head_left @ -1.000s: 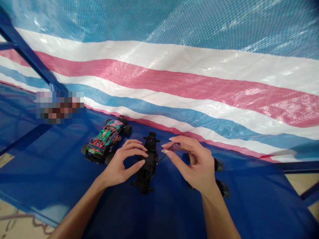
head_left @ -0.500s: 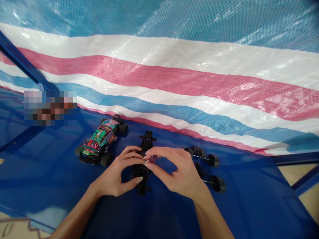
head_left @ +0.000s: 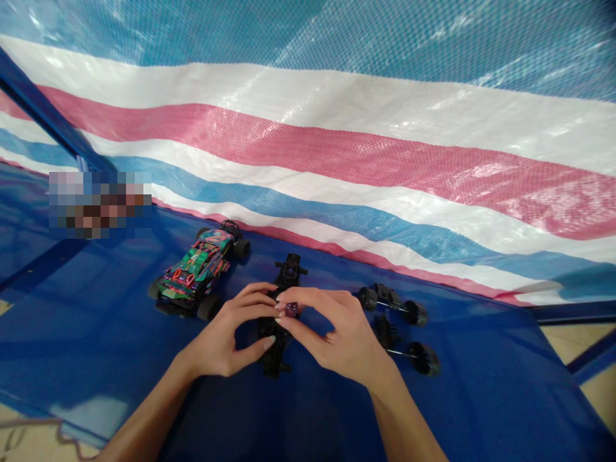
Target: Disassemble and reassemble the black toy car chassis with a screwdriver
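A long black toy car chassis [head_left: 274, 360] lies lengthwise in front of me on the blue table. My left hand [head_left: 224, 330] rests on its left side, with the fingers curled over its middle and the thumb against its nearer part. Between the thumb and fingertips of my right hand [head_left: 344, 330] is a small purple part [head_left: 291, 310], held just over the chassis middle. Both sets of fingertips nearly meet there and hide that stretch of the chassis. What exactly the purple part is I cannot make out.
Left of the chassis stands a toy car [head_left: 195, 269] with a colourful body. To the right lie two black wheel-and-axle assemblies, a farther one [head_left: 386, 295] and a nearer one [head_left: 423, 358]. A striped plastic sheet [head_left: 308, 147] hangs behind the blue table [head_left: 481, 385]. A blurred patch covers the far left.
The view has shifted slightly. My right hand has moved a little left and turned slightly, still pinching the purple part. My left hand stays in place on the chassis.
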Available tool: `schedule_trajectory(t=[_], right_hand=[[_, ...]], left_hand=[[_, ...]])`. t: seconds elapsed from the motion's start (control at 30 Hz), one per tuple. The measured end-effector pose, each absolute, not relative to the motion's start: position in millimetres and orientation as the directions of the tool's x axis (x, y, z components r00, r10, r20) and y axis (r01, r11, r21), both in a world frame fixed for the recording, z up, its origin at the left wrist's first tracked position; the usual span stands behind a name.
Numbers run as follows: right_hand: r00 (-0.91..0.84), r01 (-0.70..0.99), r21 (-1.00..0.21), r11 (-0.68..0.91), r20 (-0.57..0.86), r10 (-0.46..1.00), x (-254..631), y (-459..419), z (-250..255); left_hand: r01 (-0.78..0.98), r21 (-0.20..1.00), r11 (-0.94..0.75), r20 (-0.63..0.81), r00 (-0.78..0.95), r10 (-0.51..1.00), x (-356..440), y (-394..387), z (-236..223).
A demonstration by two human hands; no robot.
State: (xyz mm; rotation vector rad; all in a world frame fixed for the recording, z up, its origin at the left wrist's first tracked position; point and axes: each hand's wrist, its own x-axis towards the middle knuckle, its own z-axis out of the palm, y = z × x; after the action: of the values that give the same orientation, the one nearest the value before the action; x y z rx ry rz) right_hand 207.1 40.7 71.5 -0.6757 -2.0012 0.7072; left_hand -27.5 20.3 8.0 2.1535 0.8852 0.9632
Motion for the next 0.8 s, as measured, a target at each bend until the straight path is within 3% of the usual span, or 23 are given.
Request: schedule_trajectory(t=[0.33,0.5,0.63,0.8], right_hand=[[-0.478,0.180,-0.661,0.729,0.589,0.652,209,40,71],[-0.411,0.124,-0.654,0.746,0.651,0.638,206,44,65],[-0.328,0.195,-0.585,0.787,0.718,0.614,205,49,57],[-0.392,0.201,-0.555,0.807,0.709,0.586,203,46,58]], left_hand=[[0.313,0.749,-0.584,0.424,0.450,0.785,-25,27,0],[0.316,0.752,-0.579,0.442,0.410,0.798,-25,32,-2],[0.353,0.735,-0.580,0.449,0.388,0.805,-22,32,-2],[0.377,0.709,-0.596,0.487,0.350,0.800,-19,30,-3]])
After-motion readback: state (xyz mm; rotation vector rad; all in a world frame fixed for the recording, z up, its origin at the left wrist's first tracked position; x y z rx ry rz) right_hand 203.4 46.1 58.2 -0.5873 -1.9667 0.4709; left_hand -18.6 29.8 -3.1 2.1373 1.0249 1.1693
